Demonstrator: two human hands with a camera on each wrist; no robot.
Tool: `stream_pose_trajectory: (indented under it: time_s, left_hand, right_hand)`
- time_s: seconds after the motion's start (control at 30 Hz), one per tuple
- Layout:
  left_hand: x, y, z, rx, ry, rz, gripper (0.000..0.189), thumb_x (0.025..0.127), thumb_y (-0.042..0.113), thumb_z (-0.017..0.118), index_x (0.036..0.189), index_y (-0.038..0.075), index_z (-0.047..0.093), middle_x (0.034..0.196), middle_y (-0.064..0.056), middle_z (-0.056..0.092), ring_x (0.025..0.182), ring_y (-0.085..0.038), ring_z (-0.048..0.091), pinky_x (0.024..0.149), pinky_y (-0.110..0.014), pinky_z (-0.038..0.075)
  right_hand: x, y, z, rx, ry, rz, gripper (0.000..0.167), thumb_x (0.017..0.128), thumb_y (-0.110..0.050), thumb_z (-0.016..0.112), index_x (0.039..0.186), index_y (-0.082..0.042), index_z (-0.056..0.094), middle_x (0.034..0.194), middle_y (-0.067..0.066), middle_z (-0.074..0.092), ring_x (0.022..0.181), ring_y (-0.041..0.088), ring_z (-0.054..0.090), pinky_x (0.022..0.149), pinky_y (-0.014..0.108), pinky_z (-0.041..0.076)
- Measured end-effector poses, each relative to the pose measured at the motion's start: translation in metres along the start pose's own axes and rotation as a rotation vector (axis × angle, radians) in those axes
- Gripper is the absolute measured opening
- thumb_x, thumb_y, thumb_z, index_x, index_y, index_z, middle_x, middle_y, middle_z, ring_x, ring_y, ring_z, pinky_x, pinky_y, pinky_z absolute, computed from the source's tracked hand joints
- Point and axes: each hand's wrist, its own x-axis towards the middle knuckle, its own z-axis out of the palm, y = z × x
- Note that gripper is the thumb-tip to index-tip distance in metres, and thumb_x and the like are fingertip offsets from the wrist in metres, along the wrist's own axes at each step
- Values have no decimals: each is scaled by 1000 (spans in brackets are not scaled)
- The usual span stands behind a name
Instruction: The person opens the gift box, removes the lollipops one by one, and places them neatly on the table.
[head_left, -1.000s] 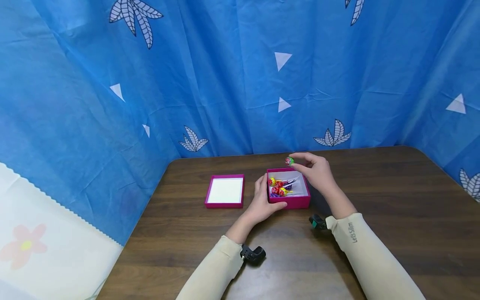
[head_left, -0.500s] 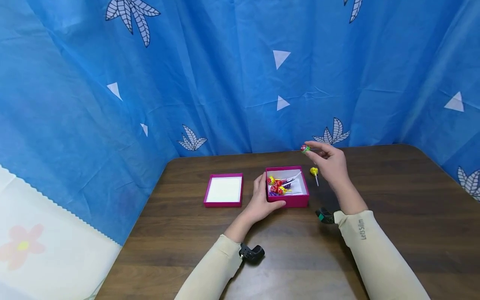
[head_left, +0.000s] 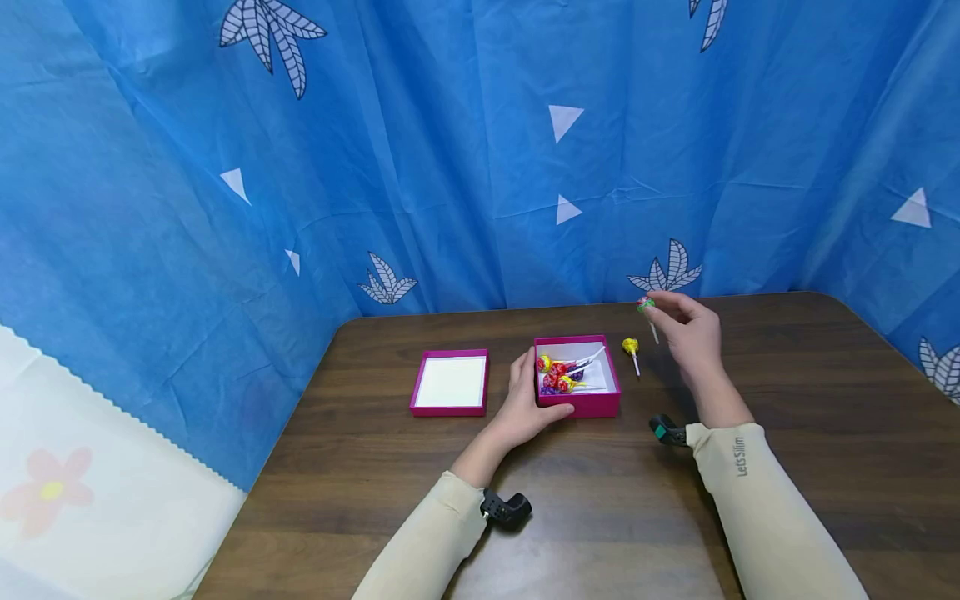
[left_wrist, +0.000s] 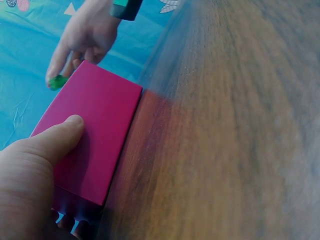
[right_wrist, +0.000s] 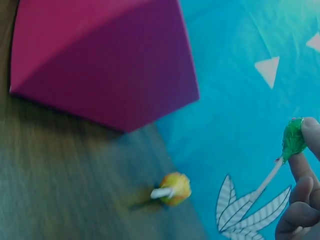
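A magenta box point(head_left: 590, 406) stands on the table with several wrapped lollipops point(head_left: 558, 369) inside, red, yellow and purple. My left hand point(head_left: 521, 412) grips its near left corner, the thumb point(left_wrist: 70, 131) along the front wall and the fingers around the left side. Between thumb and fingertips my right hand point(head_left: 692, 337) pinches a green-and-red lollipop point(right_wrist: 294, 138) by its wrapped head, stick hanging down, above the table to the right of the box. On the table between that hand and the box lies a yellow lollipop point(head_left: 631, 345), its stick toward me.
To the left of the box lies its magenta lid point(head_left: 448, 411), white inside facing up. The wooden table point(head_left: 570, 500) ends at the back against a blue curtain point(head_left: 465, 167). A white cloth with a flower point(head_left: 51, 490) hangs at the left.
My right hand has carried the green-and-red lollipop from above the box to the right, past the yellow lollipop. My left hand stays on the box.
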Motion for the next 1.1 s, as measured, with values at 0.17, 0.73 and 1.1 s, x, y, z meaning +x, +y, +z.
stream_pose_trajectory:
  time_s: [0.17,0.73,1.1]
  left_hand:
    - [0,-1,0,4,-1,-6,111,82,38,80,161,20,4,163,-2,10,148,-24,23,119,-51,36]
    - [1,-2,-1,2,-10,-4,111,82,39,80,161,21,3,164,-2,9,149,-25,22,120,-51,33]
    - [2,-4,0,0,-6,-2,111,82,38,80,161,23,4,163,-1,10,148,-25,23,118,-51,37]
  right_hand:
    - [3,12,-4,-22,23,48,43,93,-37,71,129,-15,68,98,-25,60,93,2,53,72,9,46]
    - [7,43,-5,-122,62,202,46,94,-42,68,129,-14,67,94,-22,55,94,3,48,78,16,43]
    - [6,52,-5,-225,32,258,50,94,-50,64,131,-17,66,113,-5,60,113,19,49,85,24,40]
